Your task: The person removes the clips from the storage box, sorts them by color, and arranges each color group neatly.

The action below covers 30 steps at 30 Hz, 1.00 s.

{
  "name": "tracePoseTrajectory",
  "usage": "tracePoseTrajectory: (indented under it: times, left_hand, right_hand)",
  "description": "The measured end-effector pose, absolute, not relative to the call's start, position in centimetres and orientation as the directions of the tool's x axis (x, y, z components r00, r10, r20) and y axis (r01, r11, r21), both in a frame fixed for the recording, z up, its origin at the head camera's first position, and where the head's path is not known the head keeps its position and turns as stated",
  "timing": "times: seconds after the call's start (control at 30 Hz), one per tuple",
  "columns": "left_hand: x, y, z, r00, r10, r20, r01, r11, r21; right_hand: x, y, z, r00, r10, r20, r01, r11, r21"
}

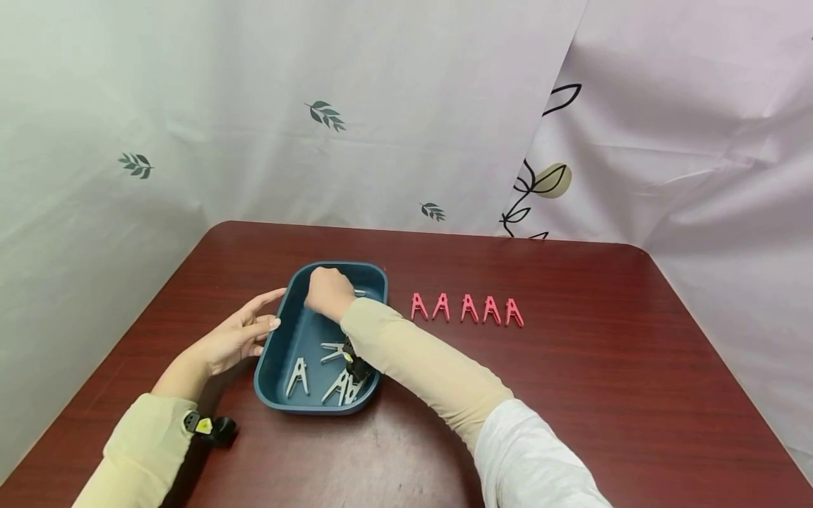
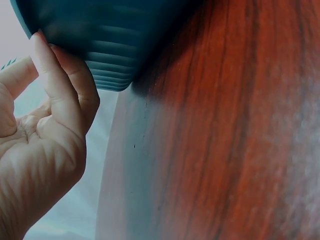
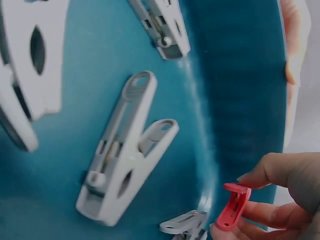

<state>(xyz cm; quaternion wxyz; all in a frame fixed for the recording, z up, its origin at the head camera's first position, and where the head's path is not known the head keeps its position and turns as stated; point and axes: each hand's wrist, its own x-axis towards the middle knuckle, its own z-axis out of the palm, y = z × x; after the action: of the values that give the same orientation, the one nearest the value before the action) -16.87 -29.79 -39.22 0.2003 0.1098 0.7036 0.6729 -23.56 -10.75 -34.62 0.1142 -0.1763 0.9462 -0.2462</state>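
A dark blue plastic bin (image 1: 269, 391) stands on the table, with several light grey clothespins (image 3: 117, 155) lying loose on its bottom. My right hand (image 1: 332, 293) reaches down inside the far part of the bin. In the right wrist view its thumb and fingers pinch a red-pink clothespin (image 3: 235, 206) close to the bin's wall; the head view hides this clothespin behind the hand. My left hand (image 1: 238, 335) is at the bin's left side, its fingers extended and spread. Its fingertips (image 2: 40, 42) touch the bin's outer wall and rim.
Several pink clothespins (image 1: 468, 308) lie in a spaced row on the dark red wooden table (image 1: 603, 367), to the right of the bin. A pale curtain (image 1: 381, 155) with leaf prints hangs behind the table. My right forearm crosses over the bin's near right rim.
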Motion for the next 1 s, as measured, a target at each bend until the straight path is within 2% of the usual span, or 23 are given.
tracePoseTrajectory:
  times: [0.37,0.57,0.83,1.0]
  left_hand:
    - [-16.9,-29.9,-39.3,-0.892,0.434,-0.130,-0.117,0.058,0.991]
    - [-16.9,-29.9,-39.3,-0.892,0.431,-0.134,-0.125,0.049,0.991]
    - [-16.9,-29.8,-39.4,-0.895,0.424,-0.140,-0.130,0.053,0.990]
    - [-16.9,-29.7,-39.4,-0.894,0.429,-0.129,-0.120,0.048,0.992]
  right_hand:
    - [-24.3,-10.0,-33.4,-0.880,-0.390,-0.272,-0.167,0.789,-0.591]
    - [-24.6,-9.5,-33.3,-0.886,-0.374,-0.273,-0.130,0.767,-0.628]
    - [-24.8,-8.8,-33.3,-0.877,-0.351,-0.329,0.030,0.642,-0.766]
    - [-24.7,-8.0,-32.9,-0.865,-0.392,-0.313,0.042,0.565,-0.824]
